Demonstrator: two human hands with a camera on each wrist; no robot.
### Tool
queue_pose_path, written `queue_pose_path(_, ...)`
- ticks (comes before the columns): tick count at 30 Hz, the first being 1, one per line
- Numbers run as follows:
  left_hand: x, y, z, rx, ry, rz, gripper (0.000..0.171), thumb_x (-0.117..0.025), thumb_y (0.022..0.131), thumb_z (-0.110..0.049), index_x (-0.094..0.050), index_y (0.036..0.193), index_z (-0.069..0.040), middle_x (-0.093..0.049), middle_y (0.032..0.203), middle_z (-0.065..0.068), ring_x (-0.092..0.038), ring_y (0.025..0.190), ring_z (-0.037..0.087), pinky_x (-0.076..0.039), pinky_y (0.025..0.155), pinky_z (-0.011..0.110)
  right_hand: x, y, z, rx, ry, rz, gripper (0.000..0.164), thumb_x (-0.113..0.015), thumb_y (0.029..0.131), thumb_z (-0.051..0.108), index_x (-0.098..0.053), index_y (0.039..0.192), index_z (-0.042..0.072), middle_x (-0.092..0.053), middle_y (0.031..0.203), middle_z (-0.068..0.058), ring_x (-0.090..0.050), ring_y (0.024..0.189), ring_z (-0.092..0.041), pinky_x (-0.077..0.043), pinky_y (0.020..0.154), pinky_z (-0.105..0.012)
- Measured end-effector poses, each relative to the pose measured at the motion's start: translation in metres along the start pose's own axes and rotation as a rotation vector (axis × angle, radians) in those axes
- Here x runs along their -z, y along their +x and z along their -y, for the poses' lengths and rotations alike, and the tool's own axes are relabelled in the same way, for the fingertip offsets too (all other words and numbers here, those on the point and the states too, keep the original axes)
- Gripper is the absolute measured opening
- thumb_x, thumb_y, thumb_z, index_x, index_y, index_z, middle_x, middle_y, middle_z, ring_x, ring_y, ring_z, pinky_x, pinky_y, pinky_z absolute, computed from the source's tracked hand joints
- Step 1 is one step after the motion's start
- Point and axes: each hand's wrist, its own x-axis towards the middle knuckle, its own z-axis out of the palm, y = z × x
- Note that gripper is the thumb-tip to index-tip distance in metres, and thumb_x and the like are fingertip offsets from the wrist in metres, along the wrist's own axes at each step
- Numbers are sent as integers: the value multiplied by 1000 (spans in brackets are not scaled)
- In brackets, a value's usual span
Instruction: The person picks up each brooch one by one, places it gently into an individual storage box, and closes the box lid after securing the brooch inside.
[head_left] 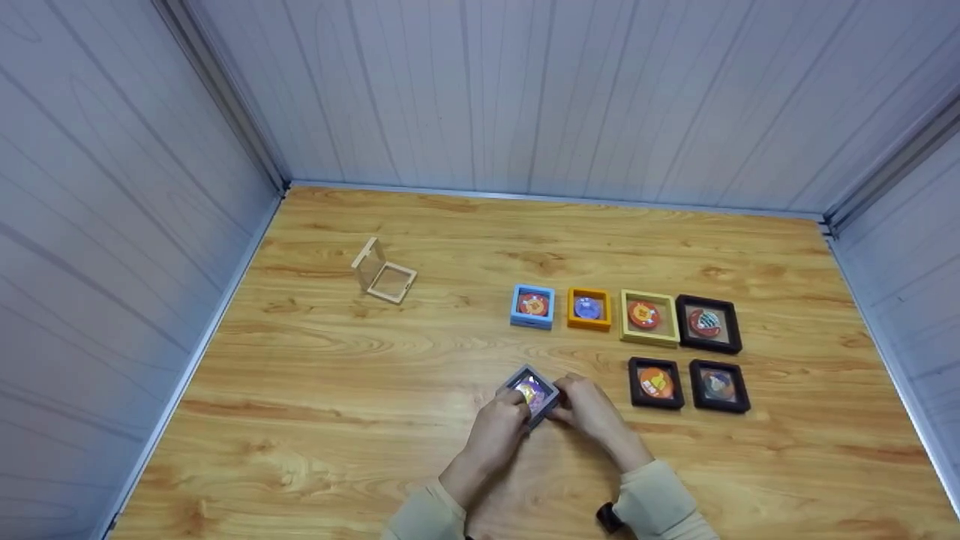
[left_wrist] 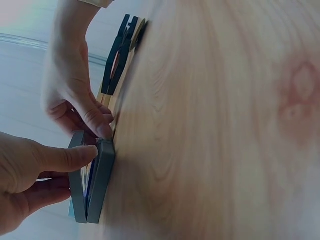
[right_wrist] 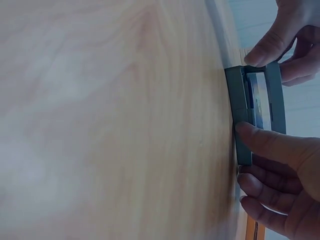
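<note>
A grey square display case with clear windows sits on the table, a purple and yellow round badge inside. Its two halves stand slightly apart in both wrist views, so the grey lid tilts off the grey base. My left hand pinches the case, thumb at the gap and fingers behind the lid. From the other side my right hand grips the base, its thumb on the rim in the right wrist view. The hands partly cover the case.
Beyond the hands stand a blue case, an orange case and a yellow case, each with a badge. Several black cases with badges lie at the right. A beige case stands open at the left. White walls enclose the table.
</note>
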Motion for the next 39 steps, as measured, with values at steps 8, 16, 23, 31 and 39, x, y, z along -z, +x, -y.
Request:
queue_pose_path(8,-4,0,-3,-36,141,6,7,-64,71,-1,-68,72,-6,-56,77,0,-51,70,12,-45,54,19,-1,-1,1,16,13,-26,26,-75,68,14,-64,88,1,-53,73,0,-46,62,-9,-41,54,-24)
queue_pose_path(16,-7,-2,-1,-64,175,-4,10,-60,71,0,-67,69,-7,-55,75,-1,-49,68,12,-45,53,20,-3,-2,-1,36,25,-46,24,-75,68,14,-65,87,2,-54,73,1,-47,63,-9,-42,54,-24)
queue_pose_path(23,-4,-1,-1,-82,188,35,10,-61,71,-1,-68,72,-7,-54,78,-1,-49,71,13,-45,55,20,1,-4,1,21,36,-46,32,-76,66,13,-63,92,-2,-59,82,-6,-54,70,-15,-47,63,-30)
queue_pose_path(31,-2,-1,1,-106,173,56,11,-61,72,0,-69,76,-7,-56,81,0,-51,72,13,-45,58,21,4,-11,2,34,30,-84,33,-75,66,8,-62,94,-2,-58,88,-8,-56,77,-20,-49,69,-35)
queue_pose_path(39,0,1,8,-191,159,85,10,-60,73,-4,-68,70,-10,-54,77,-1,-51,69,11,-44,57,20,5,-17,2,75,55,-127,31,-75,67,6,-63,95,2,-58,89,-5,-57,76,-18,-49,67,-32)
